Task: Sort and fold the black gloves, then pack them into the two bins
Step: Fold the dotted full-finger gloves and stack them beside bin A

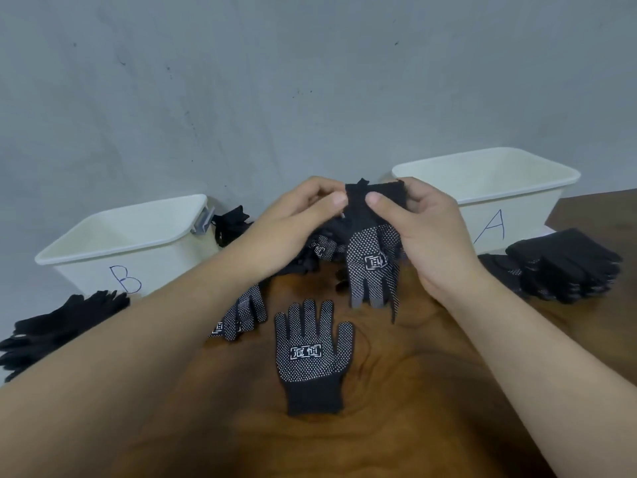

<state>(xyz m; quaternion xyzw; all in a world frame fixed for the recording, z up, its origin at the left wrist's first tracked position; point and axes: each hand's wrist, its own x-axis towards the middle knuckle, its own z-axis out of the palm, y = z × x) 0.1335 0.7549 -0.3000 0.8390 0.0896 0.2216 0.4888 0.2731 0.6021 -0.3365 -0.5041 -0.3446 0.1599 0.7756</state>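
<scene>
The left glove pile [51, 334] runs off the frame edge.

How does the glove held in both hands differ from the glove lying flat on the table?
The held glove hangs cuff up, fingers down; the flat glove lies on the table, cuff towards the person. The left hand and right hand pinch the held glove's cuff; nothing touches the flat glove. Both are black with white dots and a printed label.

left hand [293, 232] and right hand [427, 236] close together, both in a pinch
</scene>
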